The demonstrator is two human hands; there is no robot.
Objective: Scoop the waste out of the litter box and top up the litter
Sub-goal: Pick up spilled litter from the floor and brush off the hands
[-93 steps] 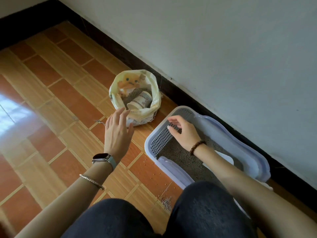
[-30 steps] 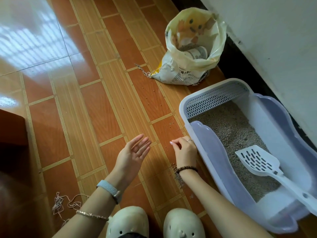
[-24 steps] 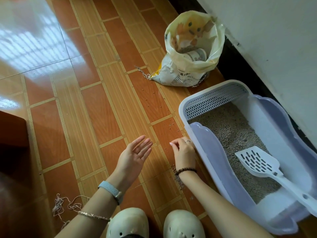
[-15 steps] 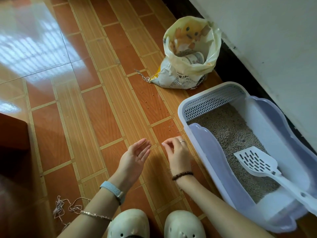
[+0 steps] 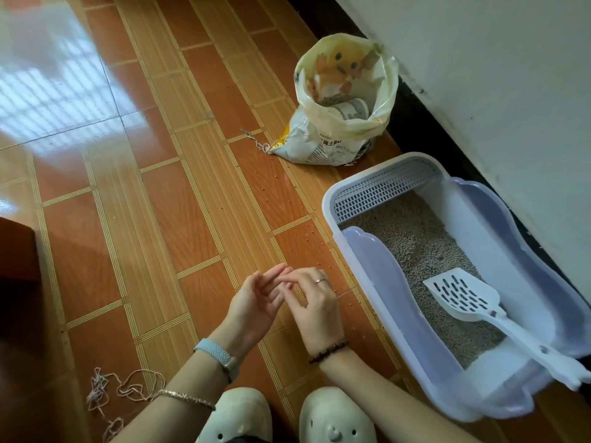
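Observation:
The lavender and white litter box (image 5: 367, 260) sits on the tiled floor by the wall, with grey litter (image 5: 415, 241) inside. A white slotted scoop (image 5: 463, 295) lies in it, its handle over the near right rim. An open yellow litter bag (image 5: 319, 148) stands beyond the box with a cup (image 5: 350, 110) inside. My left hand (image 5: 256, 305) is held palm up above the floor, left of the box. My right hand (image 5: 319, 302) reaches across it, fingers fairly straight and touching the left fingertips. Loose grains (image 5: 323, 251) dot the floor near the box.
A white wall (image 5: 511, 91) with a dark skirting runs behind the box and bag. My two pale slippers (image 5: 240, 414) are at the bottom edge. A tangle of string (image 5: 128, 385) lies at lower left. Dark furniture (image 5: 16, 251) stands at the left edge.
My right hand has lifted from the floor beside the box and moved left onto the fingers of my upturned left hand. Box, scoop and bag have not moved.

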